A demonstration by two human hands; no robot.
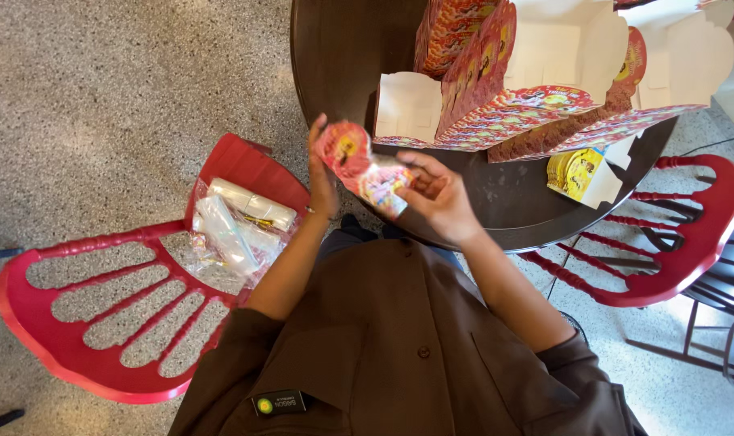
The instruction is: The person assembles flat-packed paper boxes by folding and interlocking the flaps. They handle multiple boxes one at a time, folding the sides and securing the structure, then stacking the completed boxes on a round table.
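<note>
Flat printed cardboard box [365, 169], red-pink with a rounded flap, glossy. Held above the person's lap at the edge of the dark round table [335, 48]. Left hand [322, 173] grips its flap end, fingers closed; right hand [440, 198] pinches the other end. Stack of unfolded matching cartons [496, 121] behind. Clear plastic bags [234, 230] on red chair [76, 323], left.

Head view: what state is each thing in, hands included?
Red printed cardboard box blank: unfolded, blurred, held in both hands.
Left hand: gripping the blank's round end.
Right hand: gripping its other end.
Stack of red printed box blanks: flat, fanned out on the dark round table.
Clear plastic bags: lying piled on the red plastic chair.
Small yellow box: lying on the table.
</note>
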